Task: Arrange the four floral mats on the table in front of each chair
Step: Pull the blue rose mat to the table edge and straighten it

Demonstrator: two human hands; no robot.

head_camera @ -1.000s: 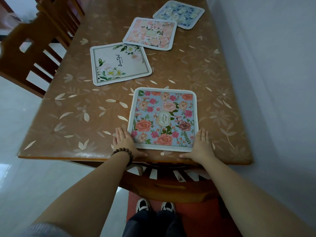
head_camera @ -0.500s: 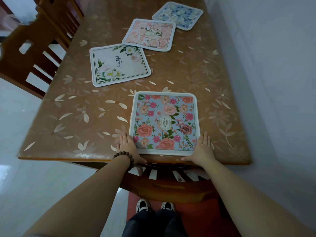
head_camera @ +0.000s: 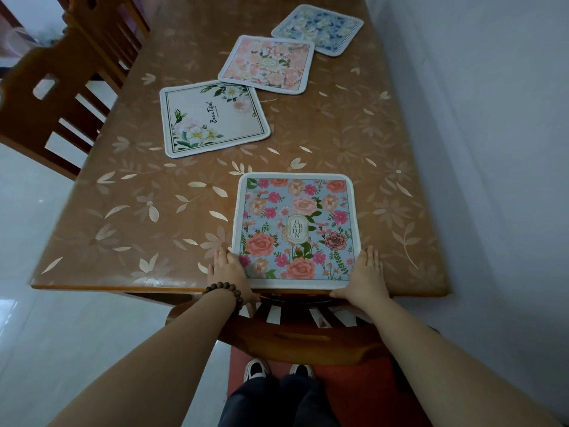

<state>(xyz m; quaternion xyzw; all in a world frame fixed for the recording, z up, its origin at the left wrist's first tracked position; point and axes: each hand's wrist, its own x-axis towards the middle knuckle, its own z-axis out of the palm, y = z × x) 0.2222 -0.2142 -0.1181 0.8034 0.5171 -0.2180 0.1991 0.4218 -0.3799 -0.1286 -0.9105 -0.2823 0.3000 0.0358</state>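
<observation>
dim, soft light; wide-angle bending at edges; mild blur.

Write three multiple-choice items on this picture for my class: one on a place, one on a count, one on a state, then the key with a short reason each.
1. Where does the blue mat marked GARDEN lie?
A. at the table's near edge
B. at the far end
C. on a chair

2. How many floral mats lie on the table?
A. three
B. four
C. five

3. How are the person's hands?
A. fists in the air
B. flat at the mat's near corners
C. lifting the mat

Key: 1 A, its border meets the near edge. 2 B, four show. 3 B, left hand and right hand have straight fingers down.
</observation>
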